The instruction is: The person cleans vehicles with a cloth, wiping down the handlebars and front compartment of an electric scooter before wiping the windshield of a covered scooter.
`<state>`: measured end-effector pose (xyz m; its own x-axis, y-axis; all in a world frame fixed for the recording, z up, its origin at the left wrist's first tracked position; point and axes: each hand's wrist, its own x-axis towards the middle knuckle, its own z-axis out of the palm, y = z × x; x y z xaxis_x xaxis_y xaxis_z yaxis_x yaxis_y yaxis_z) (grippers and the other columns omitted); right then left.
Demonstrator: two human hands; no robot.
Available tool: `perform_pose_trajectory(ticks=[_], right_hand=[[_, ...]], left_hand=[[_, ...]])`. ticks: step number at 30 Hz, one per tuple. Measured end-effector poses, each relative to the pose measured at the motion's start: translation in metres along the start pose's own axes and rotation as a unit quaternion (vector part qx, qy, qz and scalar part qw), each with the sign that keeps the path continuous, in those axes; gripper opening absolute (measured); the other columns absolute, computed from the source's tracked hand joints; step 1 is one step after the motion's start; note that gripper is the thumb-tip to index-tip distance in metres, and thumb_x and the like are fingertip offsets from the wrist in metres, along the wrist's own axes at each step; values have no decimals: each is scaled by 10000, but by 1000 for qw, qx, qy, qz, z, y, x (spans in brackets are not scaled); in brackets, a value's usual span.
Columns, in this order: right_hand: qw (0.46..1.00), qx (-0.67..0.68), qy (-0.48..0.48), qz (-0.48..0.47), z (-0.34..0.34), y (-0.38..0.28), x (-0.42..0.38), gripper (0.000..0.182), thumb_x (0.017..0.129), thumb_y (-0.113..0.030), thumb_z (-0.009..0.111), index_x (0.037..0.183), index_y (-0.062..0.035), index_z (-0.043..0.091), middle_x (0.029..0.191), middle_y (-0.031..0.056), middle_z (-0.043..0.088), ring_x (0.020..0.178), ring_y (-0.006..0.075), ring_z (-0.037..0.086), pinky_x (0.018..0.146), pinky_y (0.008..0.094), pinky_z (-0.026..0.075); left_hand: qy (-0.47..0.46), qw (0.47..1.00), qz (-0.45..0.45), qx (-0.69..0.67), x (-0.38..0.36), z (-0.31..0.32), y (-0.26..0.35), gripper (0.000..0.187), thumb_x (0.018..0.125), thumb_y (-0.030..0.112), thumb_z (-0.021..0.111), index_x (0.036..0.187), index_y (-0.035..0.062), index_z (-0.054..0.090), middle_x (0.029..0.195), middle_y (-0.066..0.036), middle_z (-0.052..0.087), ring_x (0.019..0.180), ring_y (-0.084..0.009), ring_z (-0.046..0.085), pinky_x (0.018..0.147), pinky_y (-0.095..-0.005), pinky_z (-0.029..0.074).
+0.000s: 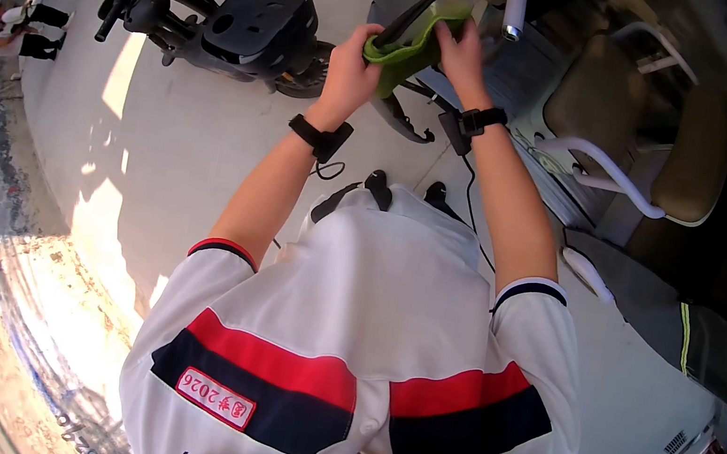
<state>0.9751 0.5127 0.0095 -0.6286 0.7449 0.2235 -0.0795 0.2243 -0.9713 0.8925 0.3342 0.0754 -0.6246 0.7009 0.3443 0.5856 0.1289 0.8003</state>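
Observation:
A green cloth [409, 60] is stretched between my two hands, close to a curved black bar [425, 5] that runs up out of view. My left hand [351, 71] has its fingers closed on the cloth's left edge. On the other side, my right hand [462, 55] pinches the cloth's upper right edge, the thumb side showing. A clear, shiny surface shows just above the cloth. Right of it is a pale grip [514, 9] with a metal end. Each wrist wears a black strap with a small box.
A black electric scooter [248, 23] stands on the concrete floor at upper left. To the right is a vehicle with a brown seat [593, 97] and white armrests [614, 176]. A thin black cable [475, 197] hangs beside my right arm. Two people [29, 30] are at far left.

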Motion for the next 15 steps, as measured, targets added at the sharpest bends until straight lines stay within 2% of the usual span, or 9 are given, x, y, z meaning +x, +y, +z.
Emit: perform_pose_trajectory(ticks=[3,6,9,12,15], right_hand=[[998,56,-32,10,-2,12,-8,486,870,-244,720,1243,-3,524,1144,139,654,1058,239,623,882,351,479],[996,77,-47,6,-2,18,-13,438,865,-217,725,1207,4,564,1109,119,674,1019,206,638,857,336,488],[997,70,-27,15,-2,10,-19,361,864,-215,724,1124,17,627,1011,109,707,921,199,665,801,333,500],[999,24,6,21,-2,4,-27,305,866,-206,719,1050,31,661,917,128,719,820,189,672,739,331,503],[1000,0,1,17,-7,16,-32,289,869,-204,712,1033,30,669,890,165,712,783,212,673,707,331,496]], left_hand=[[16,999,-34,18,4,0,-2,346,801,-43,561,1141,22,574,923,-230,672,857,-405,662,727,-390,522],[29,997,-42,50,11,1,-5,345,798,-35,565,1136,28,584,913,-228,674,855,-403,662,720,-404,523],[36,996,-51,71,16,6,-11,362,799,-17,578,1156,41,577,913,-231,673,864,-413,654,725,-433,522],[40,995,-39,87,17,14,-15,367,805,-10,575,1167,49,571,910,-229,673,864,-421,648,729,-442,520],[38,995,-38,82,17,22,-18,368,811,-10,564,1173,56,567,906,-227,673,860,-426,644,726,-447,519]])
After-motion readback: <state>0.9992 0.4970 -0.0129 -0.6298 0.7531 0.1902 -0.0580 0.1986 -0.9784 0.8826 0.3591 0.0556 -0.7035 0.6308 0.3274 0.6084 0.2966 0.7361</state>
